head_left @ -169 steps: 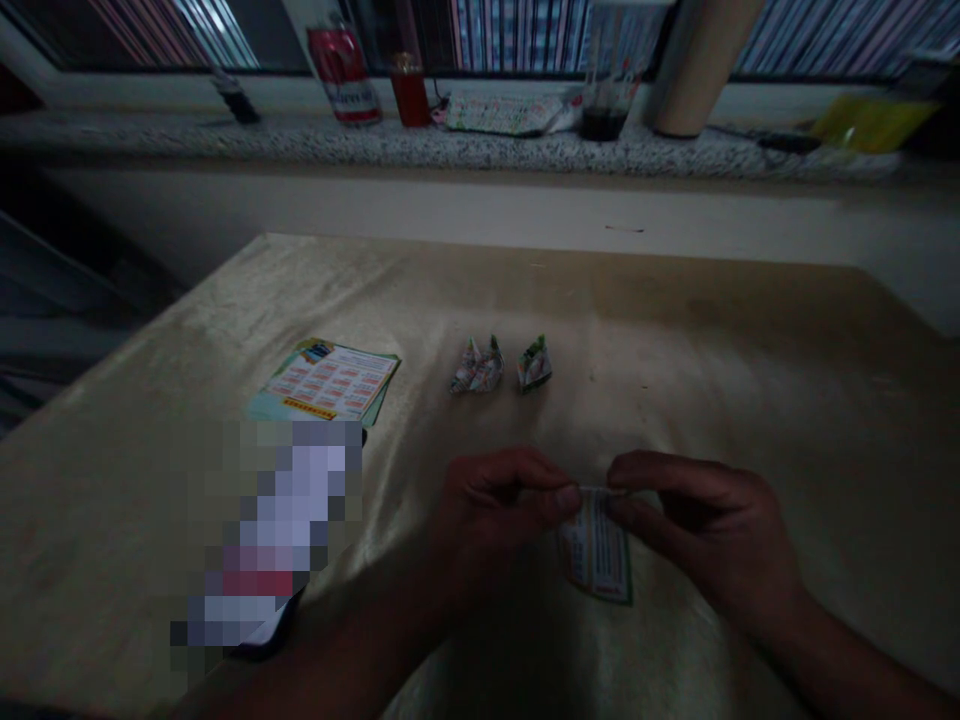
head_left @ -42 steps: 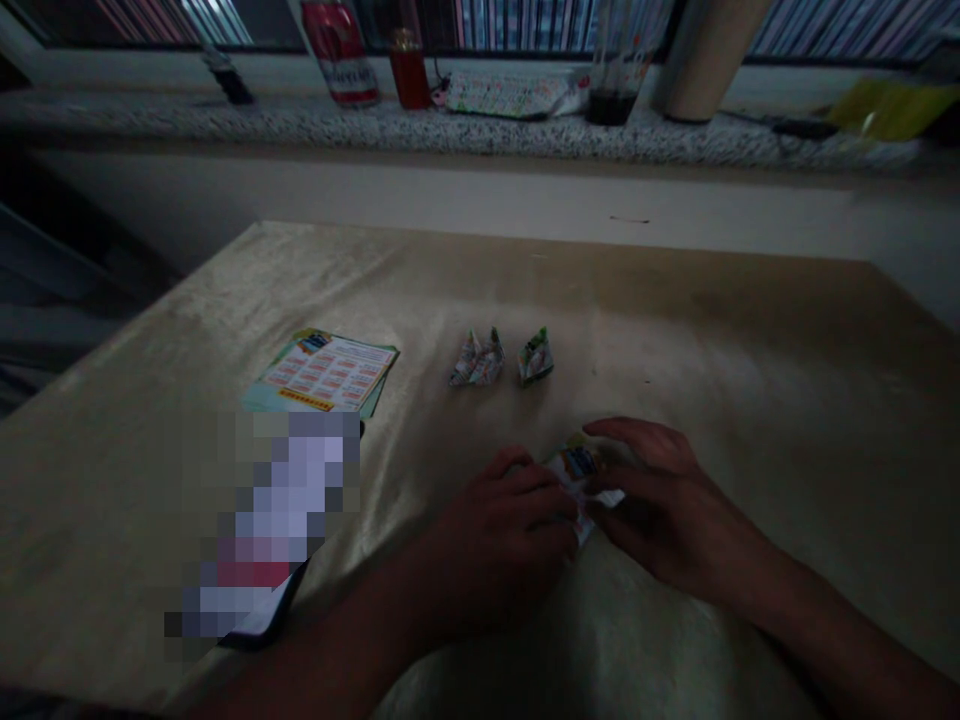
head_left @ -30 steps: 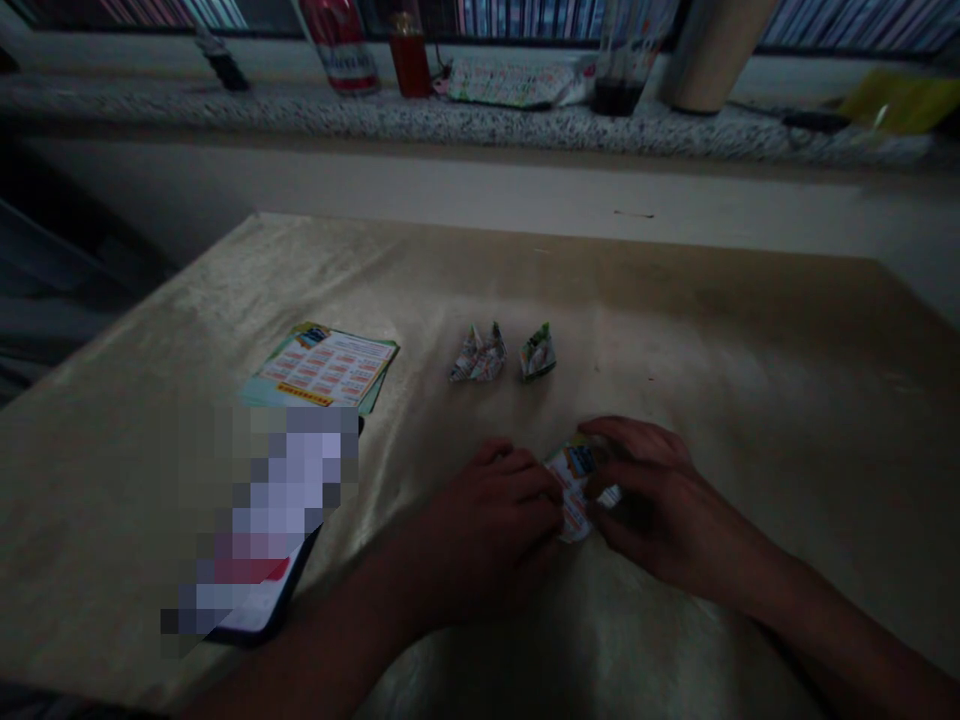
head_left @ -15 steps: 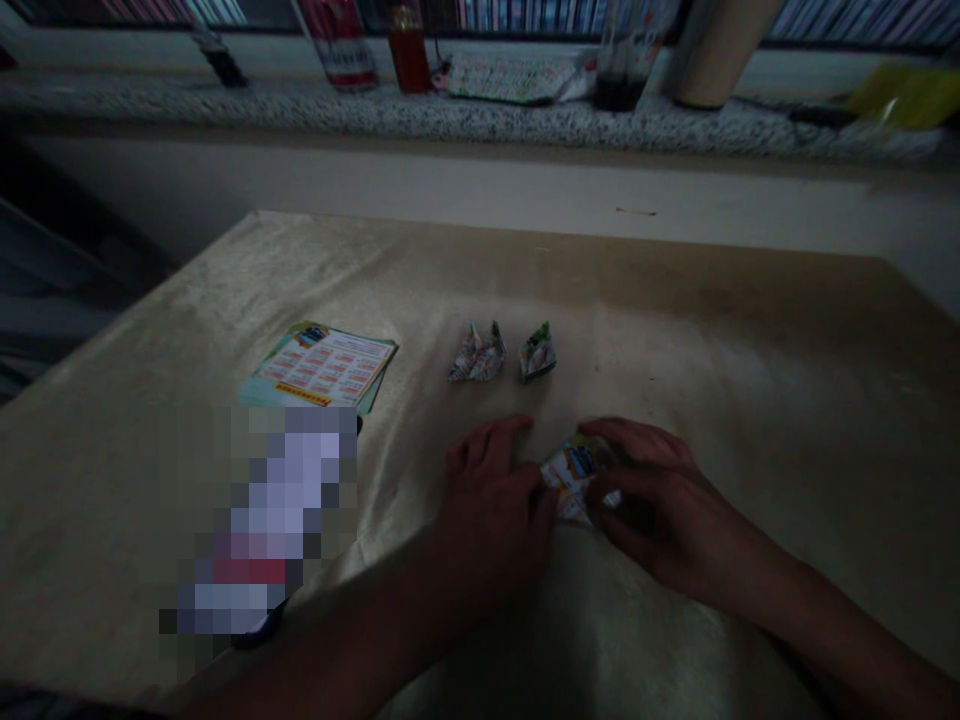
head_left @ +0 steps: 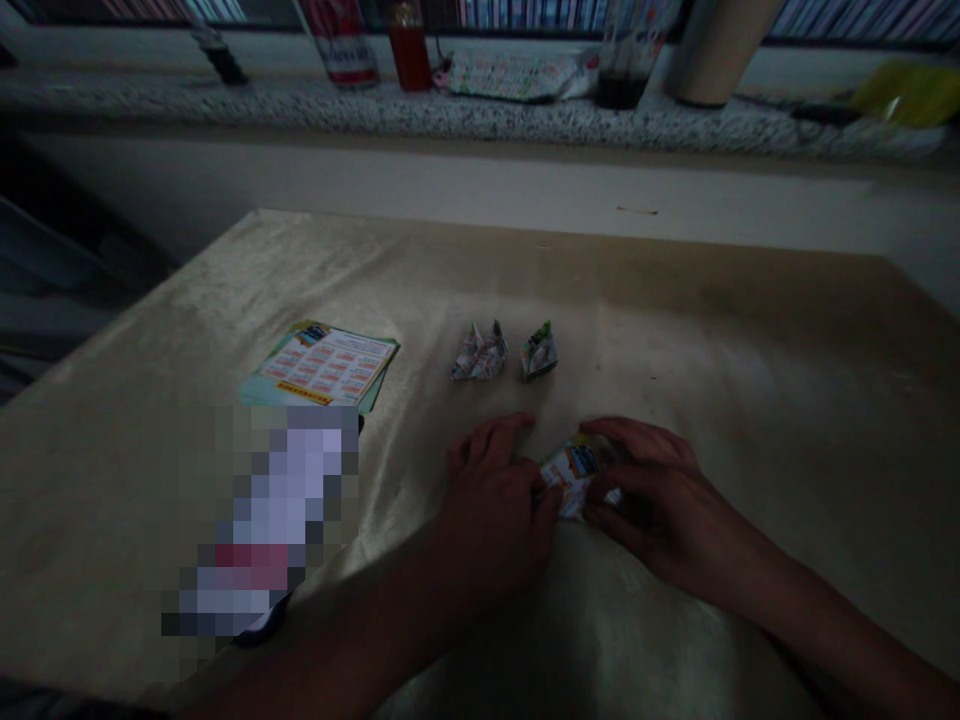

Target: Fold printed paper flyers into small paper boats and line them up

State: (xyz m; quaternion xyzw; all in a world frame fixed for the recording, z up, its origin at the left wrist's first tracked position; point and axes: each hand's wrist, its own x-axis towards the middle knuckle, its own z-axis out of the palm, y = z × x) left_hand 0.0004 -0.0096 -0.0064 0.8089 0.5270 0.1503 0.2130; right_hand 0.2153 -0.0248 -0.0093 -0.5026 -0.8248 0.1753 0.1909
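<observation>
Between my hands is a small folded printed paper (head_left: 576, 468), lying on or just above the table. My left hand (head_left: 495, 500) grips its left edge with thumb and index finger, while the other fingers rest on the tabletop. On the other side, my right hand (head_left: 664, 490) pinches the paper's right part between thumb and fingers, which hide that corner. Farther back stand two folded paper pieces: a wider one with two points (head_left: 480, 355) and a narrower green-edged one (head_left: 539, 352).
A stack of printed sheets (head_left: 330, 362) lies at the left on the cloth-covered table (head_left: 420, 270). Nearer me is a long pixelated object (head_left: 277, 515). On the stone windowsill (head_left: 525, 125) stand a red can (head_left: 345, 45), a bottle of red liquid (head_left: 411, 55) and a tan cylinder (head_left: 724, 50).
My left thumb has shifted slightly up over the paper's lower edge. The right hand stays almost still, and the paper remains between both hands.
</observation>
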